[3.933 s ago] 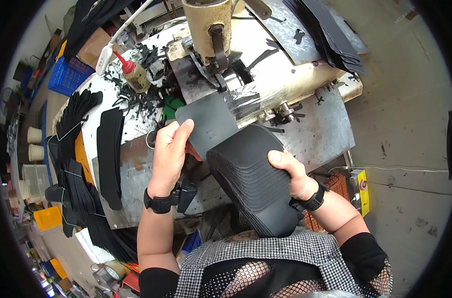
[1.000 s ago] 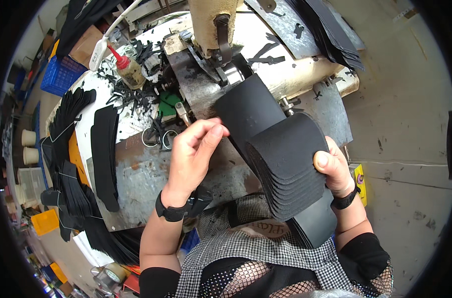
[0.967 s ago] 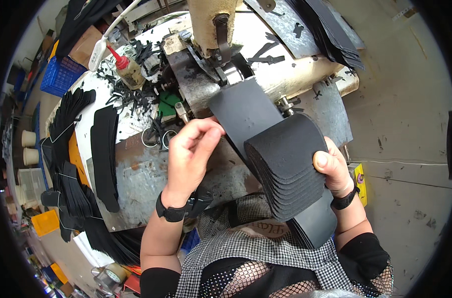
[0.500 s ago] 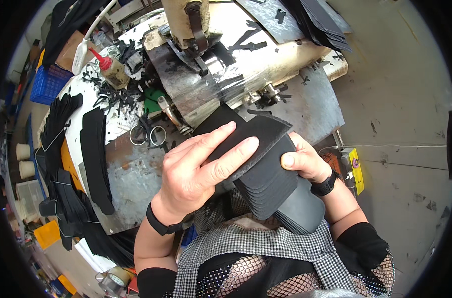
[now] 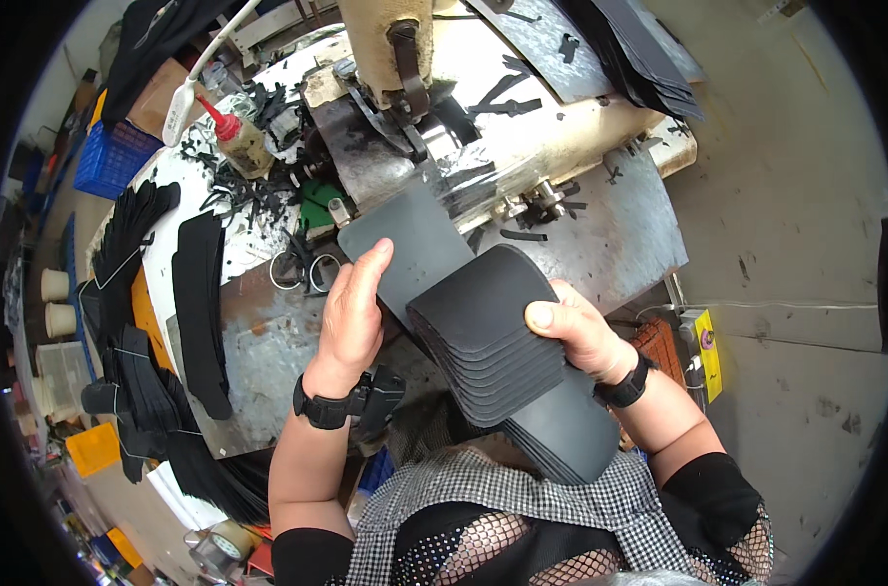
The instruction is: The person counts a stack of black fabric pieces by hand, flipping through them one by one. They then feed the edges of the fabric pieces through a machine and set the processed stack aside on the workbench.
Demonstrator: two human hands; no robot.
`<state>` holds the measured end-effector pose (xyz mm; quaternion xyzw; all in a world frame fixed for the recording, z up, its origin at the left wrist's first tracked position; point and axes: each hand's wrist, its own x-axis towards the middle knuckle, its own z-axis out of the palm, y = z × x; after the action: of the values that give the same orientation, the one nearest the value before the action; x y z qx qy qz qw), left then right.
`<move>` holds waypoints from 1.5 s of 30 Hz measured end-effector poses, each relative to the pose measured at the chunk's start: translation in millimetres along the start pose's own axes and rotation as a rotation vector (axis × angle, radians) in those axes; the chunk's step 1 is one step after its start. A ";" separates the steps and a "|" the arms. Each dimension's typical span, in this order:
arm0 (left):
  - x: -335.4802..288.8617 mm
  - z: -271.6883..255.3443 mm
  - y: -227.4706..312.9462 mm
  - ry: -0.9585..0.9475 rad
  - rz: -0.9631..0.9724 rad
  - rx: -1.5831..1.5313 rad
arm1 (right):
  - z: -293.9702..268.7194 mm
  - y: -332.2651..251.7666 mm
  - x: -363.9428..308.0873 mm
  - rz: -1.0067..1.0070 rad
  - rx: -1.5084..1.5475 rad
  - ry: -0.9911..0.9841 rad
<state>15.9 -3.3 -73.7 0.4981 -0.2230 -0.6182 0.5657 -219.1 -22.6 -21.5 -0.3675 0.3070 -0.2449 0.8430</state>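
My right hand (image 5: 582,330) grips a stack of black flexible sheets (image 5: 488,303), thumb on top and fingers underneath. The sheets are bent over, and their lower edges fan out in thin steps towards me. Smooth grey-black rounded ends (image 5: 571,430) of more sheets hang below, near my apron. From under the stack a flat grey-black piece (image 5: 410,239) reaches up and left towards the machine. Beside its left edge is my left hand (image 5: 351,322), upright with the visible digits stretched out; its remaining fingers are partly hidden.
An oily machine (image 5: 390,59) stands ahead on the worktable. To the left lie scissors (image 5: 302,272), black scraps, a red-tipped bottle (image 5: 237,145) and a long black stack (image 5: 202,313). More black sheets (image 5: 629,54) rest at far right. A blue basket (image 5: 112,161) stands far left.
My left hand has come off the top of the stack and moved left and down. The fuzzy-edged upper piece no longer shows on top; a smooth grey surface now shows at upper left.
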 end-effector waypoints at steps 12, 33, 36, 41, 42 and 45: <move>19.9 9.6 14.2 -0.007 -0.005 -0.109 | 10.3 -19.4 13.6 -0.051 0.027 0.170; -1.3 -15.3 -1.5 0.091 0.064 0.239 | 6.9 -15.4 7.6 0.014 0.020 -0.026; 2.4 -9.2 9.8 0.135 0.055 0.231 | 8.1 -14.7 15.4 0.010 0.087 -0.017; 12.1 12.2 34.5 -0.185 0.059 0.177 | 5.2 -34.7 17.6 -0.116 -0.031 0.175; 14.4 20.2 36.6 -0.260 0.124 0.291 | -5.0 -46.2 8.9 -0.154 -0.076 0.175; -0.2 40.4 49.0 -0.289 0.383 0.569 | -19.6 -63.4 -15.6 -0.239 -0.138 0.274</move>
<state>4.2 -27.5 -16.2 0.4922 -0.5526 -0.4785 0.4727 -255.4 -60.4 22.0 -0.4218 0.3890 -0.3695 0.7309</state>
